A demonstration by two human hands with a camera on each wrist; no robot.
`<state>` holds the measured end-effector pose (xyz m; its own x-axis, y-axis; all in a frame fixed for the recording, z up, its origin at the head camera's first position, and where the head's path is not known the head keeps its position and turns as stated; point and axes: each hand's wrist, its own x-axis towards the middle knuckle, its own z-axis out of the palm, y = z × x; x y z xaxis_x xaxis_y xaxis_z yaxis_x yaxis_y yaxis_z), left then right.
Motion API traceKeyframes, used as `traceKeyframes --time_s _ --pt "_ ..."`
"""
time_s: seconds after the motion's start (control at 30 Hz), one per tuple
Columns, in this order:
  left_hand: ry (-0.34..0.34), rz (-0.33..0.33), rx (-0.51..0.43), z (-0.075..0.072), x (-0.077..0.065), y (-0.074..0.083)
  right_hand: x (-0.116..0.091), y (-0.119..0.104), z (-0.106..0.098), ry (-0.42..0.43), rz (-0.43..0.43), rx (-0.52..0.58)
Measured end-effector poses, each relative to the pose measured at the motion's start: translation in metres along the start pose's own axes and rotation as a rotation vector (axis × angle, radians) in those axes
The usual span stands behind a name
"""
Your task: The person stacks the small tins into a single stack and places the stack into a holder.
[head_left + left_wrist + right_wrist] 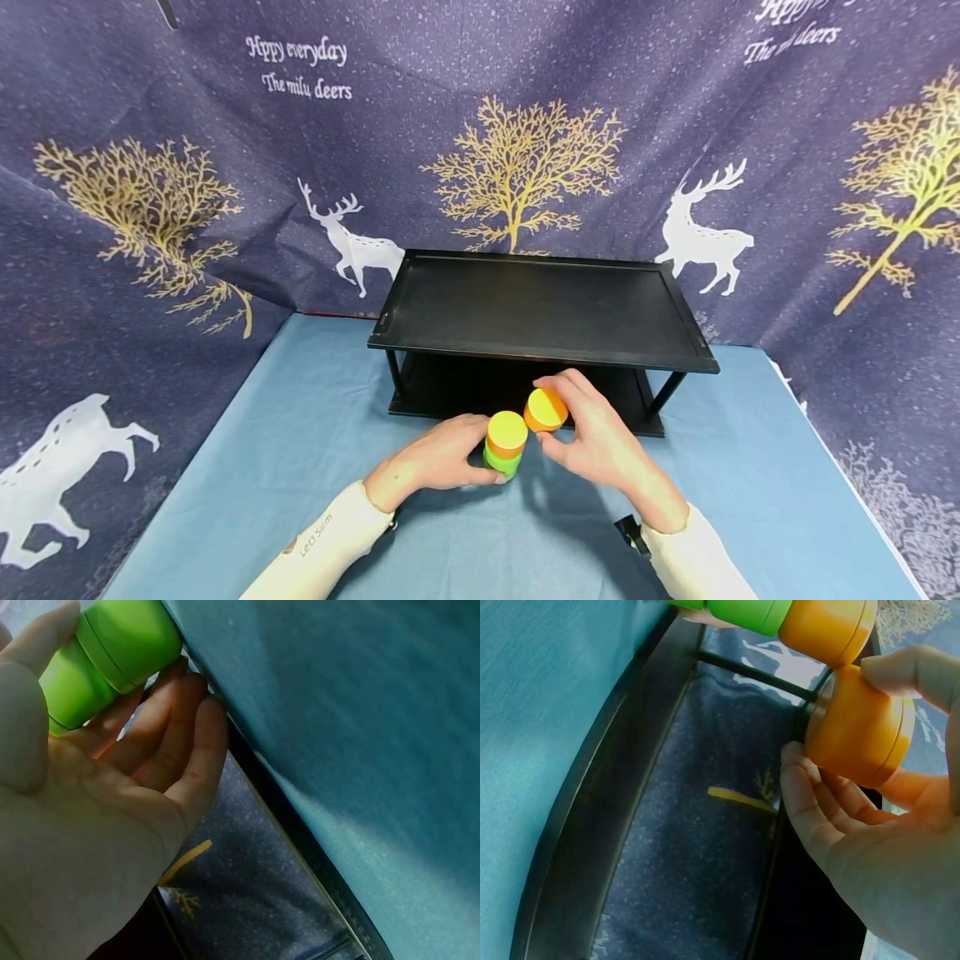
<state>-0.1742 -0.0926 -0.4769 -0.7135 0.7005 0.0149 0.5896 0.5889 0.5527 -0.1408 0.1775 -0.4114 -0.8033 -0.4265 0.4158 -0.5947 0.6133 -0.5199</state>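
Note:
My left hand [442, 454] grips a green round container [501, 463] low on its side, between thumb and fingers. On top of the green one stands an orange round container [506, 442], upright. My right hand [600, 433] pinches a second orange container [546, 410], thumb on one side and fingers on the other, close beside the stack. In the right wrist view this held orange container [859, 727] appears to touch or nearly touch the stacked orange container [829, 630]. The left wrist view shows green sections [131, 641] within the left hand; the orange top is out of that view.
A black two-level rack [540, 308] stands behind the hands, with its lower shelf [450, 387] partly shaded. A blue cloth [315, 417] covers the table. At the back and sides hangs a dark fabric [525, 50] printed with deer and trees.

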Motion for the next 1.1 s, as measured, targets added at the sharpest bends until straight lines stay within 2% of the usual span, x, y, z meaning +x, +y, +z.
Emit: traceKeyframes --time_s 0.43,1.1 --pt "0.006 0.033 -0.003 -0.0004 -0.0002 -0.0001 0.0017 -0.0018 0.0006 0.025 -0.028 0.004" --pt "-0.002 0.014 -0.008 -0.0006 -0.0008 0.0005 0.0071 -0.0071 0.0026 0.018 -0.043 0.027"
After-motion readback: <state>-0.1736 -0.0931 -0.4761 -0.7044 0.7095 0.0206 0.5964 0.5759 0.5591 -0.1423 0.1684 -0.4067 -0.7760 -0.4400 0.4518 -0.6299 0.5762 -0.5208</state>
